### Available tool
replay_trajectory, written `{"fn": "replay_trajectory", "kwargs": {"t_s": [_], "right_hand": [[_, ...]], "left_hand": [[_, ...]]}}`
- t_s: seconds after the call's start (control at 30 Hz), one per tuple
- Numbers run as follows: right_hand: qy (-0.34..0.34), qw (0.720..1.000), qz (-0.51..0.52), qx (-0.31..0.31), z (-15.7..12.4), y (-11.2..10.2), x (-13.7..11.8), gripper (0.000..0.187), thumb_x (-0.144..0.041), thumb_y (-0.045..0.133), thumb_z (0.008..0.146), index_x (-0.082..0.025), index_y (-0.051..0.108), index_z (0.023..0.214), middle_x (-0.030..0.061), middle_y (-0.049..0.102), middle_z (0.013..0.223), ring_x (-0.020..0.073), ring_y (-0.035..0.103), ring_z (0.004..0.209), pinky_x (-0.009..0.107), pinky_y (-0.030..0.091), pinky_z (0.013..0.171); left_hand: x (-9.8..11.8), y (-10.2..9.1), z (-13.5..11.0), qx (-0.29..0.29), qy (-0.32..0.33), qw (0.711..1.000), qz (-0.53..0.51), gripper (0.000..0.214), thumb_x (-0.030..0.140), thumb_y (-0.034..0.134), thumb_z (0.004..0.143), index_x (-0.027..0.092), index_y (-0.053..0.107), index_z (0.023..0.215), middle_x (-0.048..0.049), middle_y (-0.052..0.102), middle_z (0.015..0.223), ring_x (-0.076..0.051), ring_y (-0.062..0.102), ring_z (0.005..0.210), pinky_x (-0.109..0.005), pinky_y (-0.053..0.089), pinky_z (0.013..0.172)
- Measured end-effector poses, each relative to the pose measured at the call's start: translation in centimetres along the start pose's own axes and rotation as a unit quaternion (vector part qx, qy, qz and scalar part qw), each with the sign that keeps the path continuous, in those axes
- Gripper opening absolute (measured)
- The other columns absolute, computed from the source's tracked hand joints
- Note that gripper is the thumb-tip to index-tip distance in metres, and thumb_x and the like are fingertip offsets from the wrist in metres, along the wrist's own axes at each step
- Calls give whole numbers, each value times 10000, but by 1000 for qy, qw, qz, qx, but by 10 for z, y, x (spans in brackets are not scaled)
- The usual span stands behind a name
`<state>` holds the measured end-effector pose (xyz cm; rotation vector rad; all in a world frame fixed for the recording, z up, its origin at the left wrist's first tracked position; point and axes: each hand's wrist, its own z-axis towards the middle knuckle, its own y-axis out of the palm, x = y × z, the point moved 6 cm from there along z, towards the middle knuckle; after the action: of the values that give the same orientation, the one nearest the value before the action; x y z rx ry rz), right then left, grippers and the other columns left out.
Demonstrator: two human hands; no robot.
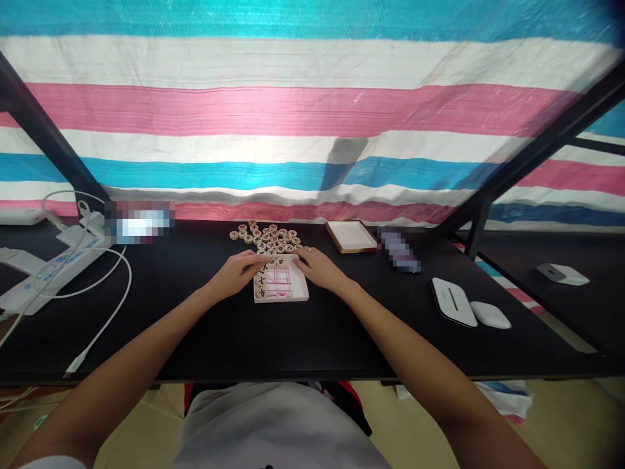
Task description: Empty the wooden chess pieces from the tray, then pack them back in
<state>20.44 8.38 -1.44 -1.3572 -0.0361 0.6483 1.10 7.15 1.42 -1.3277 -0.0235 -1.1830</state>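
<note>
A shallow white box (288,291) with red lines inside lies on the black table (244,332); a few round wooden game pieces line its left side. My left hand (237,272) rests at the box's upper left corner, fingers curled on a piece there. My right hand (319,267) sits at the upper right corner, fingers bent toward the box's far edge; what they pinch is hidden. A pile of several round wooden pieces (266,238) with red and black characters lies just beyond the box.
The box lid (351,236) lies at the back right of the pile. A white power strip (63,257) with cables sits at the left. Two white devices (454,301) (489,314) lie at the right. A striped tarp (312,117) hangs behind the table.
</note>
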Motion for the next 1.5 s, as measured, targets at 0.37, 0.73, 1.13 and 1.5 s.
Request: {"fn": "replay_trajectory", "kwargs": {"t_s": [0.37, 0.73, 1.13, 1.5], "right_hand": [[-5, 1000, 3, 3, 0, 1, 1, 308, -245, 420, 933, -136, 582, 1171, 123, 626, 1095, 223, 568, 996, 359, 428, 918], [-63, 994, 13, 85, -5, -16, -17, 268, -306, 466, 923, -188, 602, 1122, 104, 623, 1051, 237, 552, 988, 393, 446, 899], [-156, 981, 95, 60, -17, -17, -62, 250, -391, 512, 901, -208, 619, 1034, 61, 659, 931, 195, 594, 914, 341, 472, 839], [-151, 982, 105, 51, -18, -18, -61, 289, -417, 510, 893, -198, 626, 1042, 61, 655, 881, 190, 597, 892, 318, 483, 800]], "left_hand": [[-16, 8, 2, -37, -147, 975, -163, 362, 388, 483, 853, 144, 674, 1042, -42, 657, 873, -146, 553, 739, -253, 456, 678], [-19, 4, 2, -1, -172, 965, -200, 435, 459, 569, 803, 148, 675, 1087, -24, 626, 749, -111, 478, 626, -227, 408, 565], [-3, 17, -1, 2, -137, 954, -266, 399, 417, 677, 734, 151, 673, 1032, -38, 676, 826, -159, 604, 746, -269, 475, 701], [4, 20, -1, 0, -132, 962, -238, 350, 415, 657, 750, 138, 665, 963, -45, 678, 824, -150, 593, 706, -256, 467, 664]]}}
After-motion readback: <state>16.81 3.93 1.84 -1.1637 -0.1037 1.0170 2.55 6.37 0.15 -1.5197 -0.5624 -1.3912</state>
